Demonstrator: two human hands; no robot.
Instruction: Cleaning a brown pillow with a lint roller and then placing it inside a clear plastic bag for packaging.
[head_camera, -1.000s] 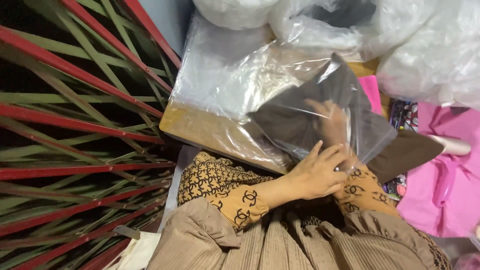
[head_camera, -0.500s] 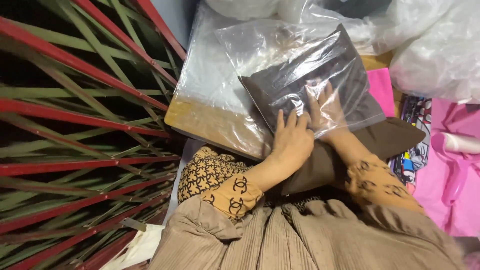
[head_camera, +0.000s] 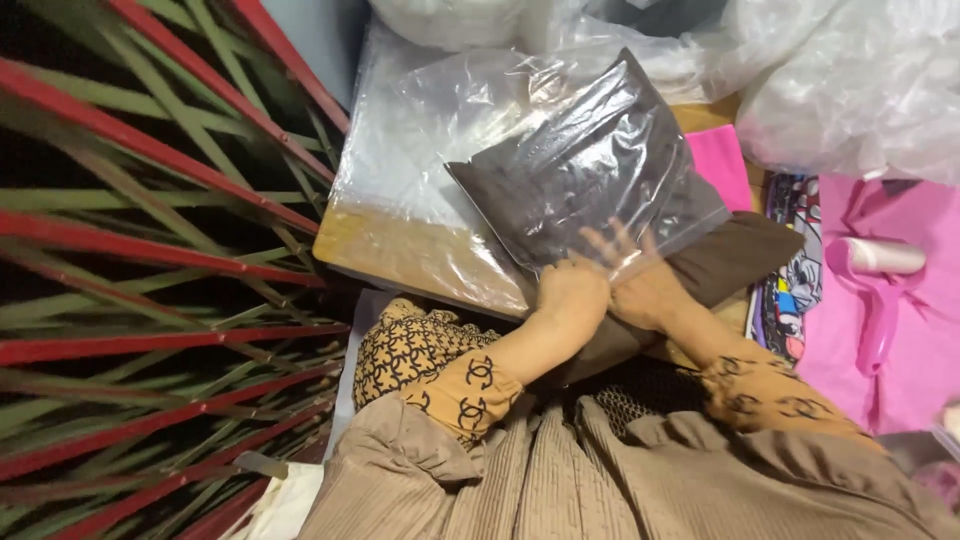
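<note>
1. The clear plastic bag (head_camera: 590, 165) with a dark folded garment (head_camera: 560, 200) inside lies on the wooden board (head_camera: 400, 255), directly ahead of both my hands.
2. My left hand (head_camera: 570, 292) rests closed, knuckles up, on the near edge of the bag; the fingers look curled on the film there, though I cannot tell whether they actually pinch it.
3. My right hand (head_camera: 640, 285) lies just beside it, fingers spread flat and pressing through the film at the bag's mouth, gripping nothing.
4. I judge the bag light, limp and slippery; the film crinkles and shines, and the cloth inside is soft with no stiffness. The near open edge, under my hands, looks the best place to take hold.
5. Under my wrists a brown cloth (head_camera: 730, 255) trails off to the right of the grip.
6. Beyond the bag, away from me, a larger clear plastic sheet (head_camera: 420, 150) covers the board.
7. Farther out, white plastic sacks (head_camera: 850, 90) bulge at the far right; what they hold I cannot see.
8. Right of the hands lies a pink surface (head_camera: 900, 340); left of them, red and green slats (head_camera: 150, 250).
</note>
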